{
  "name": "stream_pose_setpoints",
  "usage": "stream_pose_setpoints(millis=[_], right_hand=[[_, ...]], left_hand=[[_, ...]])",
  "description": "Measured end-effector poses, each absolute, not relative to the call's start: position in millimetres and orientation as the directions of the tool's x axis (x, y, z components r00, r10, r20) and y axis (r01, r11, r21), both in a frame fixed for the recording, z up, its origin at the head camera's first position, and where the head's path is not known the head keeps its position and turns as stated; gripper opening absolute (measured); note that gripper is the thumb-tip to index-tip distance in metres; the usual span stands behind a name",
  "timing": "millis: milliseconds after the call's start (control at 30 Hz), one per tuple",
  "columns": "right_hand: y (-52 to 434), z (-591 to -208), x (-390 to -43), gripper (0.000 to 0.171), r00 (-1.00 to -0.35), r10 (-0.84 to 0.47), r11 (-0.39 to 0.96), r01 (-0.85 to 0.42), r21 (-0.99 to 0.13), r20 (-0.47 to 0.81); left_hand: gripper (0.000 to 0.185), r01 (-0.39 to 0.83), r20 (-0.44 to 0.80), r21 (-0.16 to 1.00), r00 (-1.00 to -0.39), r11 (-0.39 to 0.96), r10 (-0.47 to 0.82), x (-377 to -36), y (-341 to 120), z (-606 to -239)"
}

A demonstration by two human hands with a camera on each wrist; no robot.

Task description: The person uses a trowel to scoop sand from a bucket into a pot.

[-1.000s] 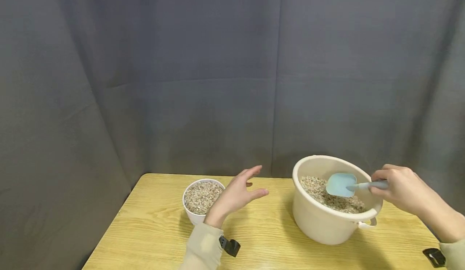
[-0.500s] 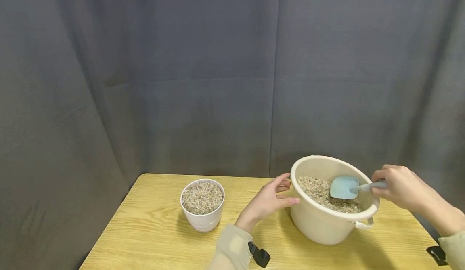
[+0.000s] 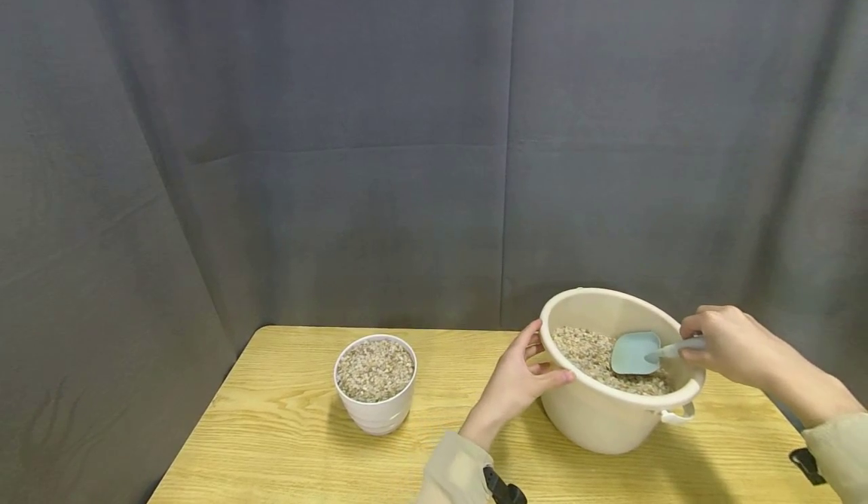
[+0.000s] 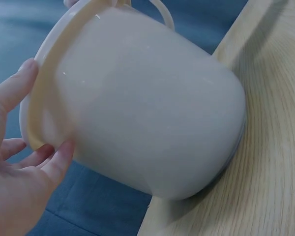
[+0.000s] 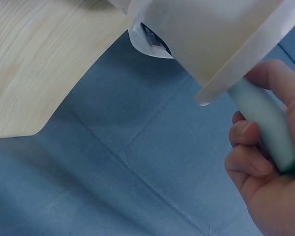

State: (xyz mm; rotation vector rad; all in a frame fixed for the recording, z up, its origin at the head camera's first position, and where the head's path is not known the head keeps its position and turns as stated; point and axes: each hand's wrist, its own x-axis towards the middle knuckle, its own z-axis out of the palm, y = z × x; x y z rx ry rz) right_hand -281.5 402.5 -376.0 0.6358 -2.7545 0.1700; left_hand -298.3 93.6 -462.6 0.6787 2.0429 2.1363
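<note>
A cream bucket [image 3: 597, 421] stands on the right of the table, partly filled with pale brown grit [image 3: 590, 349]. My left hand [image 3: 510, 383] grips its rim on the left side, and in the left wrist view the thumb and fingers [image 4: 59, 160] touch the rim and the wall under it. With my right hand [image 3: 742, 346] I hold a light blue scoop [image 3: 635, 353] by its handle [image 5: 260, 115], over the bucket's right edge. The scoop's blade is inside the bucket, at the grit; how deep it sits is unclear. A white pot [image 3: 380, 413] full of similar grit stands at the left.
The wooden table [image 3: 271, 429] carries the bucket and the pot, with bare wood between them. Dark grey curtains [image 3: 380, 150] hang behind and at the left. A small white side handle [image 3: 678, 416] sticks out from the bucket's near right side.
My left hand has moved right, from beside the white pot to the bucket's rim, and now holds it. The scoop has tipped slightly and sits a little lower in the bucket.
</note>
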Motion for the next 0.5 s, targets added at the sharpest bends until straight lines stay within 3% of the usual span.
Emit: stream_pose_setpoints(millis=[300,500], right_hand=[[398.7,-370.4,-286.1,0.014,-0.903,-0.393,0.906,-0.412,-0.095,0.172],[394.8,-373.5,-285.6,0.019,-0.888,-0.414,0.893,-0.439,-0.103,0.200]], left_hand=[[0.090,0.215,0.234,0.972,-0.910,-0.092,0.343,-297.2,96.2,-465.5],[0.089,0.212,0.228,0.974,-0.910,-0.085,0.346,-296.4,96.0,-464.8]])
